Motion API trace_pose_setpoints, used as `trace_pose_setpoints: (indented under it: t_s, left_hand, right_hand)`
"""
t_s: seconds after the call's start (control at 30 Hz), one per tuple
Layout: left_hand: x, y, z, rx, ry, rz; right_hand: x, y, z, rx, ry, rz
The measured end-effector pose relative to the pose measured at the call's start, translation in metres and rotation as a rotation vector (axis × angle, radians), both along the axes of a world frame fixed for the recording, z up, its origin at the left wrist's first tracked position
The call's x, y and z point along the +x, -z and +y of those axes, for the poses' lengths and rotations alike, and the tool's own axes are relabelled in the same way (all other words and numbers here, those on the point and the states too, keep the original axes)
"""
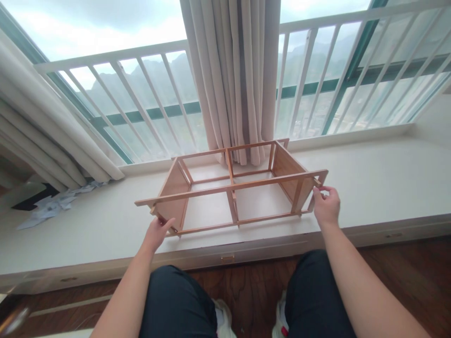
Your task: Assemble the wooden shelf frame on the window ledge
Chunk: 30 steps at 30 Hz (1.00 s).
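Observation:
A brown wooden rack frame (230, 187) with slim bars and a solid panel near each end rests on its side on the white window ledge. My left hand (157, 233) grips its left end at the near side, thumb spread along the lower edge and the other fingers partly hidden. At the opposite end, my right hand (326, 206) pinches a short wooden piece that sticks out by the near upper corner. Two open bays, split by a middle bar, face me.
A grey-beige curtain (234, 80) hangs right behind the rack. White railings (141, 96) run along the windows. Crumpled white papers (52, 206) lie at the ledge's left end. Below the ledge is a dark wooden floor (250, 286), where my knees and shoes are.

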<state>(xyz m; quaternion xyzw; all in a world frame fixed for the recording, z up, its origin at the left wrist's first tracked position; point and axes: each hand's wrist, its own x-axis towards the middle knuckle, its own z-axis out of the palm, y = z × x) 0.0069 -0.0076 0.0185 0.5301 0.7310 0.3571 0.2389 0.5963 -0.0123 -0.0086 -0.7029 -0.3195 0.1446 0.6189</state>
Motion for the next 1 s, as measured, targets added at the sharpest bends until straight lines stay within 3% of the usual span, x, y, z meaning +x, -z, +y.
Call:
trace_pose_setpoints:
  t_s: [0.2, 0.43, 0.77, 1.0]
  left_hand:
    - [0.014, 0.005, -0.014, -0.017, 0.065, -0.063]
    - [0.005, 0.011, -0.015, -0.091, 0.058, -0.139]
    - [0.002, 0.021, -0.008, -0.043, 0.105, -0.053]
    - [0.006, 0.017, -0.011, -0.079, 0.058, -0.102]
  right_hand:
    - [0.003, 0.002, -0.001, -0.035, 0.034, 0.016]
    - [0.011, 0.007, -0.005, -0.053, 0.032, 0.022]
    - [0.009, 0.006, -0.019, -0.061, -0.118, -0.058]
    - [-0.018, -0.004, -0.052, -0.045, -0.249, -0.123]
